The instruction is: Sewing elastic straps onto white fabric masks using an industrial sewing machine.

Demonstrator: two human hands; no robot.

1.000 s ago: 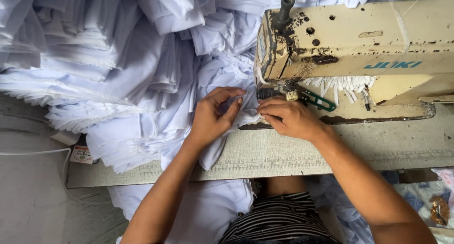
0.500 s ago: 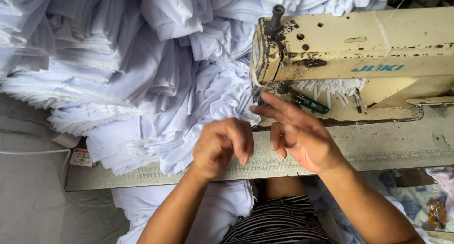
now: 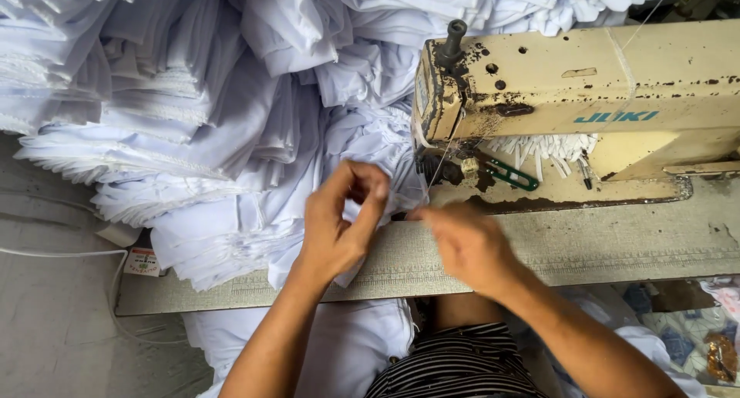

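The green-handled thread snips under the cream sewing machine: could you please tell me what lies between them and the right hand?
In the head view, only bare grey table lies between green-handled snips and right hand.

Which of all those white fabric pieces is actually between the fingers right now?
The white piece at the left hand, just left of the needle area of the cream sewing machine. The stacked white bundles behind lie untouched.

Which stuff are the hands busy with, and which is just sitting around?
In use: left hand, right hand, white cloth, sewing machine.
Lying about: green snips, stacked white cloth, white cable.
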